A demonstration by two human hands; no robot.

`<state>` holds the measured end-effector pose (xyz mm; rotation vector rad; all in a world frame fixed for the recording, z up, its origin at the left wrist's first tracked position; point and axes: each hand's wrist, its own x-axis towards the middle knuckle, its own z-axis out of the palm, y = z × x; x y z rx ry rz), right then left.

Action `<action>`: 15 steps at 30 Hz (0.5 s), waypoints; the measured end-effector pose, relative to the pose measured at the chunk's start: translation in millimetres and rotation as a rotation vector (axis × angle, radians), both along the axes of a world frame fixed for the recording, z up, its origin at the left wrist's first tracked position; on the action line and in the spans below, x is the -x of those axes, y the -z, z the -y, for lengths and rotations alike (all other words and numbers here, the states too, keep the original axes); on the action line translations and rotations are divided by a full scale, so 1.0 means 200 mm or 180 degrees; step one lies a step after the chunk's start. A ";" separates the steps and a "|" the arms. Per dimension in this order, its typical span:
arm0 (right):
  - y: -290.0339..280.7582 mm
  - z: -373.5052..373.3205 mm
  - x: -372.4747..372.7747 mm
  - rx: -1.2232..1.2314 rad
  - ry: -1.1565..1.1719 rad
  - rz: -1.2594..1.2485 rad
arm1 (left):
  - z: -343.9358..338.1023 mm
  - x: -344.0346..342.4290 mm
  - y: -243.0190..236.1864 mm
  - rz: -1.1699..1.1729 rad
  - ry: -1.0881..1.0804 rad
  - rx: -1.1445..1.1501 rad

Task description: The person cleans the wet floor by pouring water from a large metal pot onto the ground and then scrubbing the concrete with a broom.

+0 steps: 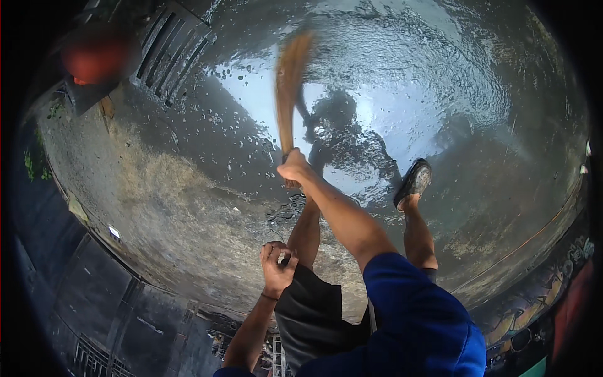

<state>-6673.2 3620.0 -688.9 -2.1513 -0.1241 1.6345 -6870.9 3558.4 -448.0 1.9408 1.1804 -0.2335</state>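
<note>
Standing by, noting one person on a wet concrete floor (182,188). Landmark: the bright puddle (386,107).

Right hand (293,167): hovering over the near-left edge of the puddle and gripping a straw-coloured broom (286,103). Fingers are wrapping fully around the bundle close to its near end, pressing firmly; a short stub is poking out below the fist. The broom is extending away from the hand, along the left part of the puddle; its far end is showing blurred.

Left hand (278,265): hanging well nearer to the person than the puddle, apart from the broom. Fingers are curling loosely toward the thumb, a gap showing inside the curl; whether the tips are meeting, I cannot tell. A dark band (271,296) is circling the wrist.

Also observed: a dark shoe (414,182) is resting at the puddle's near-right edge. A dark reflection (336,119) is showing within the puddle. A slatted panel (173,53) is lying beyond the puddle's left side. Blue sleeve (414,308) and dark shorts (311,308) are showing nearer than the puddle.
</note>
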 end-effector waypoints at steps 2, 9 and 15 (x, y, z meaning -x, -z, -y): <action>-0.09 0.02 -0.13 -0.0132 -0.0409 -0.0114 | 0.02 -0.08 0.02 0.0093 0.0167 -0.0055; -0.40 0.50 -0.25 -0.1052 0.0092 -0.1249 | 0.22 0.23 0.00 -0.0224 0.0117 -0.0285; 0.15 1.80 -1.31 -0.0674 0.1307 0.1160 | 0.11 -0.10 0.17 -0.0115 0.0475 -0.0398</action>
